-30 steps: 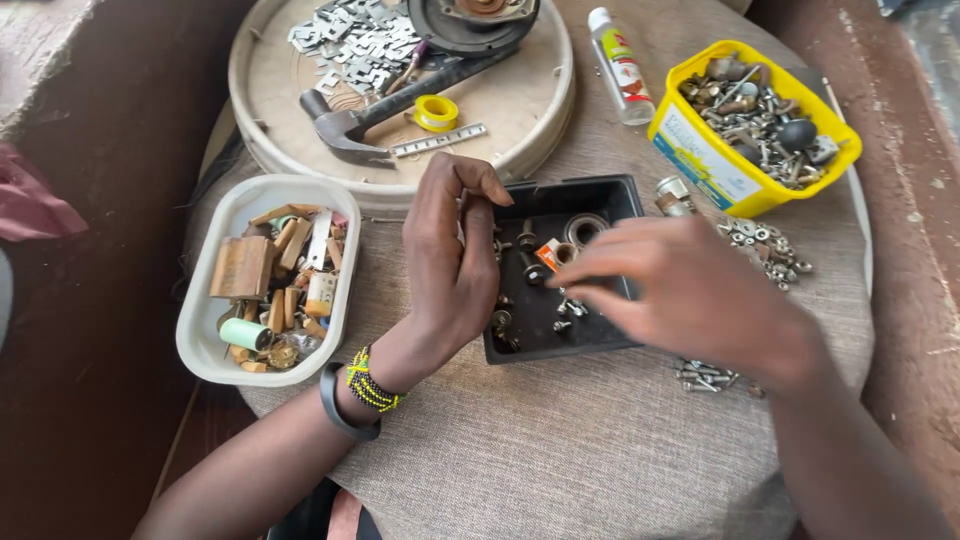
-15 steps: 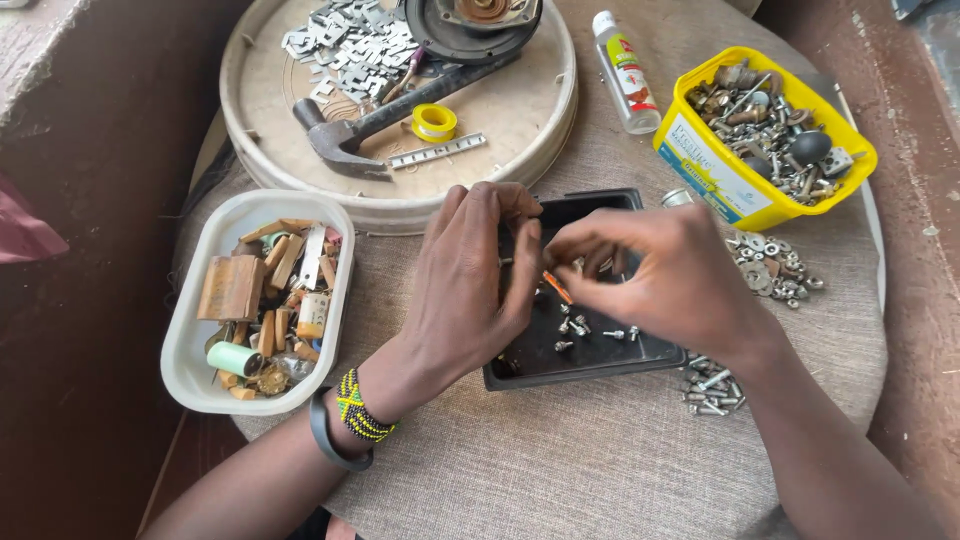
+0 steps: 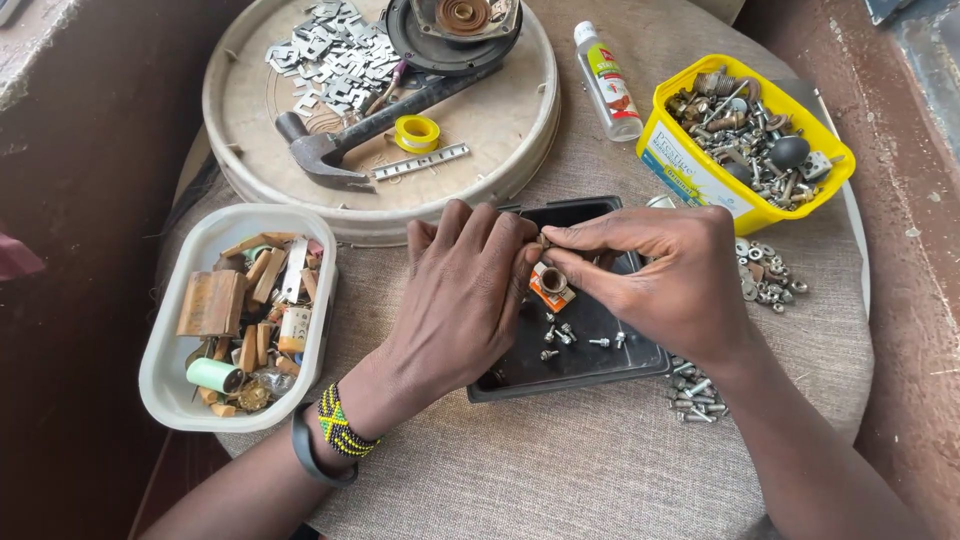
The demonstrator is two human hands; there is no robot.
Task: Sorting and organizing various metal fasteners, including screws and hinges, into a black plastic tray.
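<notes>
While both hands meet over the black tray [image 3: 590,355], we see them pinch one tiny part between them.

The left hand [image 3: 460,295] has its fingers bent down over the tray's left edge, and its fingertips touch the right hand [image 3: 665,275] at a small metal bit [image 3: 541,242] – it is too little for us to tell what it is. The right hand's thumb and first finger are closed on that bit. Just under it, inside the tray, lies a small orange part [image 3: 550,285] with a brown ring on top, and a few loose screws [image 3: 565,335] sit near it. To the left we see a white tub [image 3: 165,375] full of brown pieces. To the right stands a yellow tub [image 3: 690,175] of metal bits. Behind the hands is a round tray [image 3: 500,120] with a hammer [image 3: 345,140] – well apart from both hands.
</notes>
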